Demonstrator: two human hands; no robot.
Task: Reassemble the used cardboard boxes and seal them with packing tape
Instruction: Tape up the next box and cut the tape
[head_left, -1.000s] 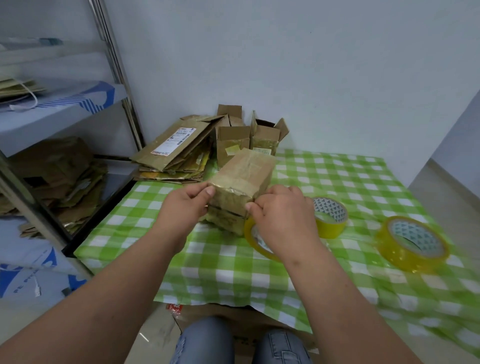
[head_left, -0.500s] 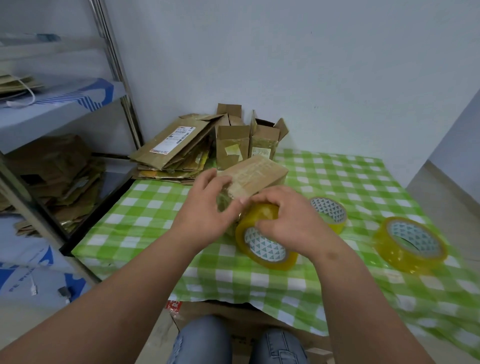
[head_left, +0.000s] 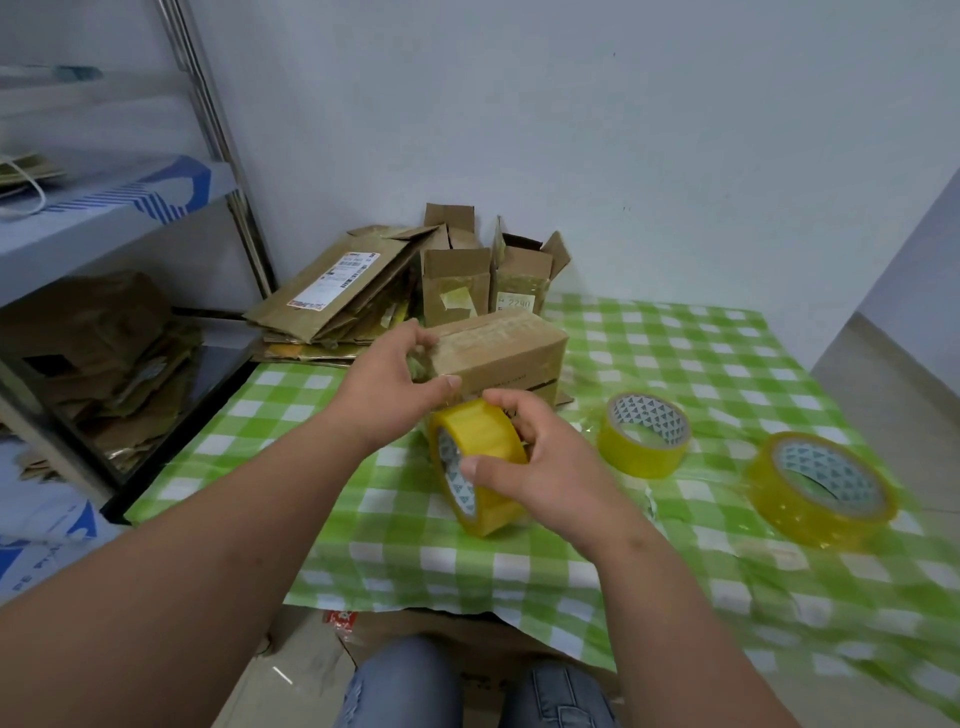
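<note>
The cardboard box (head_left: 501, 351) lies on its side in the middle of the tabletop (head_left: 727, 353), a little toward the far left corner. Your left hand (head_left: 387, 387) grasps its left end, with the fingers on top and the thumb on the near face. Just in front of the box, your right hand (head_left: 540, 473) holds a yellow tape roll (head_left: 478, 462) on edge, fingers curled over its top and thumb on the near side; the roll touches the lower edge of the box.

Two more tape rolls lie flat on the checked tablecloth: one (head_left: 644, 434) just to the right of your right hand, the other (head_left: 821, 488) near the right edge. Behind the box, at the far edge, two open boxes (head_left: 457, 283) stand upright side by side. A pile of flattened cartons (head_left: 337, 291) rests at the far left corner. To the left of the table stands a metal shelf (head_left: 104, 218) with more flattened cardboard on its lower level.
</note>
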